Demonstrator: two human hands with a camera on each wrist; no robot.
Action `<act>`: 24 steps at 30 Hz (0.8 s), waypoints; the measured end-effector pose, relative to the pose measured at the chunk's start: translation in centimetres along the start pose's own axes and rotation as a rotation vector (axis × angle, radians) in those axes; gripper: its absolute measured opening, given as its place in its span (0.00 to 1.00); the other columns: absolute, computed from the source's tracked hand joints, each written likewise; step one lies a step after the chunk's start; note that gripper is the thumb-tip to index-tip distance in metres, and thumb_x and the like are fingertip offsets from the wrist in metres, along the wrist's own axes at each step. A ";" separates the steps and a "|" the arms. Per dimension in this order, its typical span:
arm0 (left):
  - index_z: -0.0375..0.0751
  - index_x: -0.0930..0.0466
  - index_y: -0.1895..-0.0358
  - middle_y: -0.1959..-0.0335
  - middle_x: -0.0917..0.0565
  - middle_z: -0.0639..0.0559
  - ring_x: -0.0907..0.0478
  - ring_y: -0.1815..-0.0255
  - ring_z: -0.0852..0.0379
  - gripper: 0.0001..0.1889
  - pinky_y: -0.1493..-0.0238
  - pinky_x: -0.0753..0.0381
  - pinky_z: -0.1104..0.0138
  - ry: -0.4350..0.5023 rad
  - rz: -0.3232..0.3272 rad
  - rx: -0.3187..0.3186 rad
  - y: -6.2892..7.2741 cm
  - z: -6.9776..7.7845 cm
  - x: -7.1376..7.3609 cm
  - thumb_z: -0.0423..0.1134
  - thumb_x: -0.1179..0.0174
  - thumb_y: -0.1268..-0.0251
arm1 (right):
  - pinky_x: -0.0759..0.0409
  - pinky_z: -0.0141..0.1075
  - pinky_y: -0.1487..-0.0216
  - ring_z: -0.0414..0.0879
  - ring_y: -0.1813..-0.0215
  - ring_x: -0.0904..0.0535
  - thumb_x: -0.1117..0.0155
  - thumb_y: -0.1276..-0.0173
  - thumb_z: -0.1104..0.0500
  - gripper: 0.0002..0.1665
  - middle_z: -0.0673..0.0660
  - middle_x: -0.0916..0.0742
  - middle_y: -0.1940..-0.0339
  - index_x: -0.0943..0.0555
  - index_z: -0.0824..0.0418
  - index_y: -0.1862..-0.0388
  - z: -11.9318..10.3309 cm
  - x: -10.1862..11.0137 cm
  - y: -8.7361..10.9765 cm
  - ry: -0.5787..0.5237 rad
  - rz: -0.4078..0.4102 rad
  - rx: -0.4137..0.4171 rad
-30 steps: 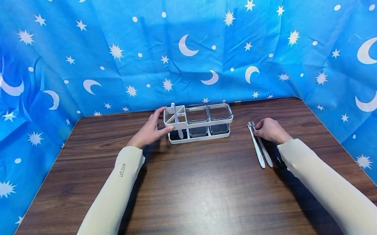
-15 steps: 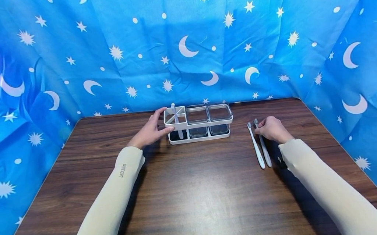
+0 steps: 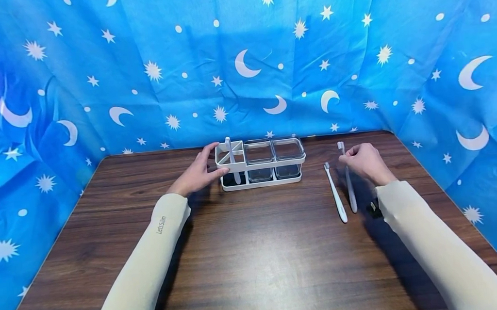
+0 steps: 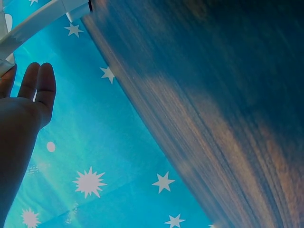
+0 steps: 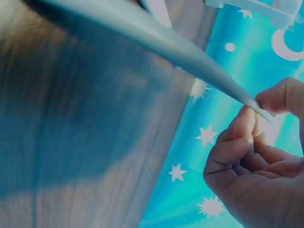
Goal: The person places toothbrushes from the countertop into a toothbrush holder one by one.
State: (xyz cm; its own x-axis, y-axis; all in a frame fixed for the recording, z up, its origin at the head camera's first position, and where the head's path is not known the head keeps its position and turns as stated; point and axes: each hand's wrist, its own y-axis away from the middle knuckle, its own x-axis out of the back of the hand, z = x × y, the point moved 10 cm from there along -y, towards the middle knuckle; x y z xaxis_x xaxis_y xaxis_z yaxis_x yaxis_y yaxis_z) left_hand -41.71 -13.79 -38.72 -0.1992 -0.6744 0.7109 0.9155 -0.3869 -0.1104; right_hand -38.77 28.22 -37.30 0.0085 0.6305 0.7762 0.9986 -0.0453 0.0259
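Observation:
At the back middle of the table stands a white toothbrush holder (image 3: 271,163) with two clear cups (image 3: 260,153) and a divided section at its left end. A white toothbrush (image 3: 232,156) leans upright in that section. My left hand (image 3: 195,174) holds the holder's left end, thumb in front and index finger behind. To the right, my right hand (image 3: 365,162) pinches a second toothbrush (image 3: 350,190) near its head between thumb and fingers. Its handle slants across the right wrist view. Beside it a third toothbrush (image 3: 336,194) lies on the table, bristles toward the back.
The dark wood table (image 3: 256,251) spreads out in front of me. Behind it and at both sides hangs a blue cloth (image 3: 244,97) with white moons and stars. A small black object (image 3: 373,209) shows under the right cuff.
My right hand has raised the second toothbrush's head and shifted it right and back, away from the third toothbrush. My left hand has stayed on the holder.

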 end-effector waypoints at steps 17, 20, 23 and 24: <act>0.56 0.58 0.26 0.31 0.45 0.43 0.37 0.38 0.43 0.45 0.41 0.33 0.46 -0.003 -0.018 -0.018 0.2 0.6 -0.1 0.62 0.42 0.40 | 0.35 0.30 0.70 0.46 0.70 0.30 0.40 0.33 0.58 0.09 0.58 0.20 0.72 0.21 0.65 0.65 -6.2 4.1 1.4 -0.164 0.391 0.399; 0.56 0.58 0.26 0.30 0.45 0.44 0.38 0.37 0.43 0.44 0.40 0.34 0.46 0.001 -0.019 -0.020 0.3 0.7 -0.1 0.61 0.42 0.39 | 0.34 0.30 0.71 0.46 0.70 0.30 0.39 0.32 0.58 0.09 0.56 0.21 0.72 0.21 0.65 0.64 -6.9 4.2 1.8 -0.215 0.394 0.452; 0.57 0.58 0.26 0.29 0.46 0.46 0.37 0.37 0.43 0.44 0.40 0.34 0.47 0.006 -0.017 -0.015 0.3 0.7 -0.1 0.61 0.42 0.39 | 0.34 0.30 0.71 0.45 0.70 0.30 0.39 0.32 0.58 0.09 0.55 0.21 0.71 0.22 0.64 0.63 -7.7 4.4 2.3 -0.265 0.406 0.511; 0.57 0.58 0.26 0.29 0.47 0.46 0.38 0.37 0.43 0.44 0.40 0.34 0.47 0.005 -0.017 -0.012 0.3 0.6 -0.1 0.61 0.42 0.40 | 0.34 0.30 0.72 0.45 0.70 0.30 0.39 0.32 0.58 0.09 0.55 0.22 0.71 0.22 0.64 0.62 -8.0 4.5 2.4 -0.278 0.411 0.529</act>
State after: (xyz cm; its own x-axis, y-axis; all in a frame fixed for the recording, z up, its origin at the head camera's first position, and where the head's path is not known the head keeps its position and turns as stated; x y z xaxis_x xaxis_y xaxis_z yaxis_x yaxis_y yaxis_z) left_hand -41.17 -13.47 -38.36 -0.2161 -0.6710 0.7093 0.9077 -0.4056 -0.1071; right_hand -36.73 24.76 -28.65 0.3309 0.8201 0.4669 0.8026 0.0157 -0.5964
